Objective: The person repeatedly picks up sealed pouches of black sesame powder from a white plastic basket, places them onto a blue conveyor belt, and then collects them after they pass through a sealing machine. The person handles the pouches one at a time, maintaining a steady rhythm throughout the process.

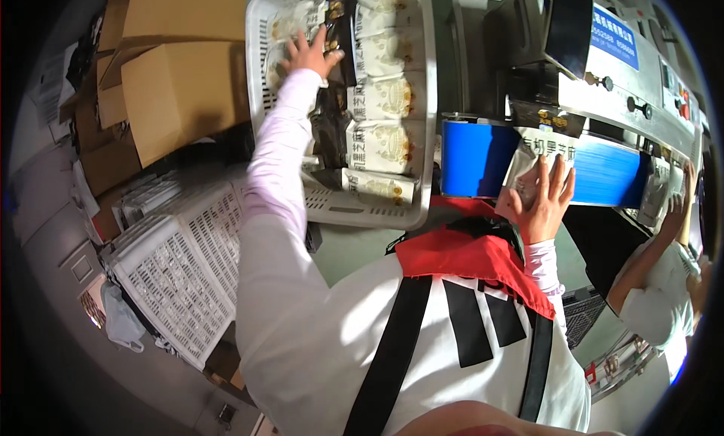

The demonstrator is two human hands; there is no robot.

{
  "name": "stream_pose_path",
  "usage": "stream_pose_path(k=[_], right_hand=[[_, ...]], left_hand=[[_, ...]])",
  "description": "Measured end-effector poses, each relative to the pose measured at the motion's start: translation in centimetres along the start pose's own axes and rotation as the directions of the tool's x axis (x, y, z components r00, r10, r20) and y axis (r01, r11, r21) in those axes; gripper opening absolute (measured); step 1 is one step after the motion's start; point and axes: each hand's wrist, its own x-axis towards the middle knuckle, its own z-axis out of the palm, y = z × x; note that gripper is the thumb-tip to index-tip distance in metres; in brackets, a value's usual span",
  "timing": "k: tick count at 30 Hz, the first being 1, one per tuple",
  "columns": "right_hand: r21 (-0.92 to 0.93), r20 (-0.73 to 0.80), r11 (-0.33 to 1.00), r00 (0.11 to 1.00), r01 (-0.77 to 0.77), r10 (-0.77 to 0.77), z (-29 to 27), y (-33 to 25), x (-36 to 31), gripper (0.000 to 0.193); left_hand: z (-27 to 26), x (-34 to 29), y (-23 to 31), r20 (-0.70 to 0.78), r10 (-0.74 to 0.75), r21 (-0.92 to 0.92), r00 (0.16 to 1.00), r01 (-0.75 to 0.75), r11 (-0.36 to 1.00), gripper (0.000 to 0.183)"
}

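Observation:
My left hand reaches into a white plastic crate, its fingers spread over the packages. Inside the crate, pale printed pouches lie in a column on the right. Dark pouch ends show down the middle, with more pale pouches along the left. My right hand rests with outstretched fingers on the face of a white pouch with a black top. That pouch lies over a blue conveyor belt, tilted towards me. I cannot see whether anything supports it from below.
Open cardboard boxes stand left of the crate. Stacked white crates are at the lower left. A metal machine with black knobs sits beyond the belt. At the far right a co-worker handles another pale pouch.

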Motion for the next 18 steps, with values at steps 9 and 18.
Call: stream_pose_path(k=[9,18], right_hand=[[0.104,-0.006,0.994,0.999,0.033,-0.033,-1.7,-0.5,0.4,0.075],[0.7,0.006,0.705,0.988,-0.113,0.153,-5.7,10.6,-2.0,0.052]], left_hand=[[6.7,4.2,-4.8,-0.403,0.114,-0.222,0.908,-0.218,0.95,0.076],[-2.9,-22.7,21.5,0.364,0.198,-0.922,0.91,0.321,0.216,0.042]])
